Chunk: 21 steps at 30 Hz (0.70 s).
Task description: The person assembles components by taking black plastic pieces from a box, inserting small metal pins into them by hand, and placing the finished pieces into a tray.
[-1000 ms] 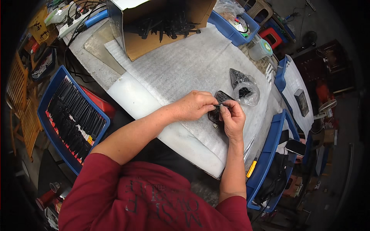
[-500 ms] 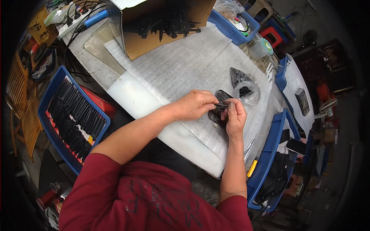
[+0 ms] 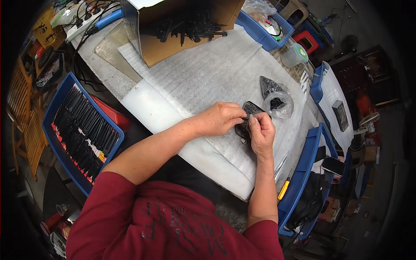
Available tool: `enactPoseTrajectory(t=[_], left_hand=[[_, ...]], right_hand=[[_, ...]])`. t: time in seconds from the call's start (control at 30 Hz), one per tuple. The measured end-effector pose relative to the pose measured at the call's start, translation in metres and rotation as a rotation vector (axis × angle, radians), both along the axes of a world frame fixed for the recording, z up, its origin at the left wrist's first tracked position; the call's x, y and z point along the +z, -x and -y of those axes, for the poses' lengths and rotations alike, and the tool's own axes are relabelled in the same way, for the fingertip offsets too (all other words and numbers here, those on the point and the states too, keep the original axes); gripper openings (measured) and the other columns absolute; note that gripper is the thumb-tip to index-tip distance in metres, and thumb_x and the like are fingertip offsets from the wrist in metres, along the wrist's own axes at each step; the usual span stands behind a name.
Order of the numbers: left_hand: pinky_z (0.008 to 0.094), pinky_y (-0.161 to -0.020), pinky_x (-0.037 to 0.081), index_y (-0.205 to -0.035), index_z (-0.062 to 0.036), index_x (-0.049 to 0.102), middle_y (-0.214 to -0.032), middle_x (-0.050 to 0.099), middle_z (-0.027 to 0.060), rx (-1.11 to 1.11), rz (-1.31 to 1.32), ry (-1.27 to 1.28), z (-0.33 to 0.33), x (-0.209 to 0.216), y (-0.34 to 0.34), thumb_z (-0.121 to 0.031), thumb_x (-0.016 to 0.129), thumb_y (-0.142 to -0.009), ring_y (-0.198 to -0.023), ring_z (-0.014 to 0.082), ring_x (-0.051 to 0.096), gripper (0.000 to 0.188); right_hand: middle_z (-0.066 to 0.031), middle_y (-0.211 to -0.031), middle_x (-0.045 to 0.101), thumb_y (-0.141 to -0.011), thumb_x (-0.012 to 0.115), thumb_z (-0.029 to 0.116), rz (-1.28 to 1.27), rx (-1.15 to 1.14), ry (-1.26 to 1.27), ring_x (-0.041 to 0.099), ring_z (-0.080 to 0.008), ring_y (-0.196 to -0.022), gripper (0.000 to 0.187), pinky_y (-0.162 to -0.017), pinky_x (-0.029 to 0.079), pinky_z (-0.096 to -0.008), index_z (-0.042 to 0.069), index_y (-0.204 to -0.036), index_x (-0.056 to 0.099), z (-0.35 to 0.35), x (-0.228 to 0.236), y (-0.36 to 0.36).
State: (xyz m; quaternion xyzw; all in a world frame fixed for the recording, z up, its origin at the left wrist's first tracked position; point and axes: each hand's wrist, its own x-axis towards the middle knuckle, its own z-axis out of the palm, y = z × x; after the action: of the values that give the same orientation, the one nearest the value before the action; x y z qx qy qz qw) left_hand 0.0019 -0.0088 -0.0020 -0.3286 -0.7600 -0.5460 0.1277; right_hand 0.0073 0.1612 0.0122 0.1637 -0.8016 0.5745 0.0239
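Note:
My left hand (image 3: pixel 220 118) is pinched closed, thumb against fingertips, over the foam-covered table. Just right of it my right hand (image 3: pixel 262 135) is closed too, with its thumb on top. Their fingertips nearly meet around a small thin black piece (image 3: pixel 246 118), mostly hidden by the fingers. Beneath and behind the hands lies a dark shallow tray (image 3: pixel 252 107), partly covered by them; its contents are hard to make out. Beyond my right hand rests an open clear plastic bag (image 3: pixel 284 108) with small black parts in it.
A cardboard box (image 3: pixel 162 54) of black parts stands at the table's far side. On the left is a blue bin (image 3: pixel 118 130) packed with black pieces. At right are another blue bin (image 3: pixel 299 186), a yellow-handled screwdriver (image 3: pixel 284 190) and a lidded plastic tub (image 3: pixel 294 55).
My right hand has turned, and its fingers have curled in closer to the left fingertips. Less of the black piece shows now. The left hand has hardly moved.

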Motion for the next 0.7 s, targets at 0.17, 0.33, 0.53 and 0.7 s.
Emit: enactPoseTrajectory(t=[0.17,0.33,0.53,0.7], left_hand=[[0.0315,-0.056,0.043,-0.083,0.0015,0.057,-0.07,0.055,0.0101,-0.003,0.014,-0.013,-0.0018,-0.0002,0.0,-0.004,0.057,-0.073,-0.063,0.0242,0.055,0.012],[0.0315,-0.056,0.043,-0.084,0.0013,0.057,-0.07,0.055,0.0101,-0.007,0.056,-0.006,-0.0001,0.0003,0.0003,-0.005,0.057,-0.073,-0.064,0.0242,0.055,0.012],[0.0317,-0.057,0.042,-0.084,0.0008,0.057,-0.07,0.055,0.0101,-0.022,0.076,-0.009,0.0004,0.0018,0.0018,-0.005,0.057,-0.074,-0.064,0.0242,0.055,0.012],[0.0327,-0.058,0.042,-0.084,0.0005,0.057,-0.071,0.055,0.0107,-0.015,0.086,0.0,0.0002,0.0008,0.0027,-0.006,0.057,-0.073,-0.065,0.0255,0.055,0.012]], right_hand=[[0.0033,-0.058,0.045,-0.086,0.048,0.016,0.168,0.049,0.224,0.039,-0.003,-0.05,0.016,-0.044,0.032,-0.0169,0.002,-0.078,0.051,-0.0033,-0.0021,0.0007],[0.0034,-0.06,0.044,-0.087,0.047,0.017,0.11,0.038,0.264,0.038,-0.0024,-0.049,0.016,-0.043,0.031,-0.0161,0.002,-0.083,0.052,0.0003,0.0017,-0.0017],[0.0026,-0.065,0.048,-0.082,0.053,0.01,0.056,0.035,0.181,0.04,-0.0027,-0.053,0.01,-0.046,0.033,-0.0163,0.0,-0.085,0.053,-0.0017,-0.0021,-0.0006],[0.0009,-0.066,0.05,-0.08,0.054,0.007,0.011,0.024,0.087,0.042,-0.0047,-0.057,0.009,-0.051,0.035,-0.0184,-0.002,-0.082,0.053,-0.0005,0.0002,-0.0004]])
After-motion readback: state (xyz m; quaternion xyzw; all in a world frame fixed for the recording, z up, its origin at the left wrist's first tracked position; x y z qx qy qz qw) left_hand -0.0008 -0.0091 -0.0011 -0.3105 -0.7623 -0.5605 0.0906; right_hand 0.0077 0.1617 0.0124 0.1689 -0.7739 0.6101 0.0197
